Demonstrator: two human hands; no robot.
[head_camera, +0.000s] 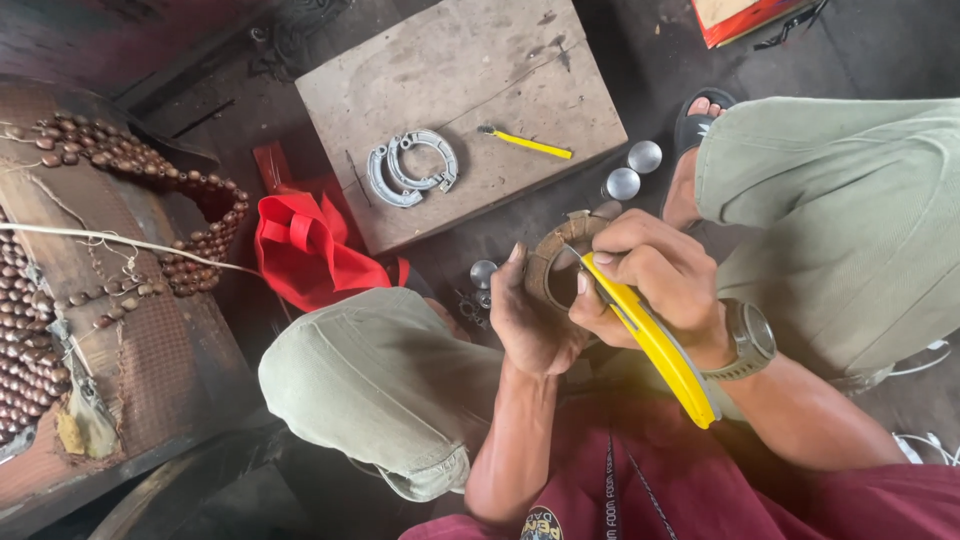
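Right hand (655, 275) clenched round a yellow-handled knife (655, 345), blade end down against the inner curve of a worn brake shoe (550, 262); wristwatch (748, 340) on that wrist. Left hand (530, 315) gripping the same shoe from its near side, thumb up along the rim. The shoe is held between the knees, just nearer the person than the wooden board (460, 100) on the floor.

Progress, as a judgement: scraping or cutting at this shoe looks mid-way; its surface is brown, rough and crusted, no clean metal visible. On the board lies a pair of grey brake shoes (412, 168), bare metal, smooth, crescent-shaped, nested as a ring; whether they are finished or waiting I cannot tell. A second small yellow tool (528, 143) lies on the board to their right.

Off the board's right corner, two rounded shiny metal caps (632, 170); a third off its near edge. Red cloth (305, 250), crumpled, at the board's left. Further left, strings of brown wooden beads (130, 160) on a woven mat.
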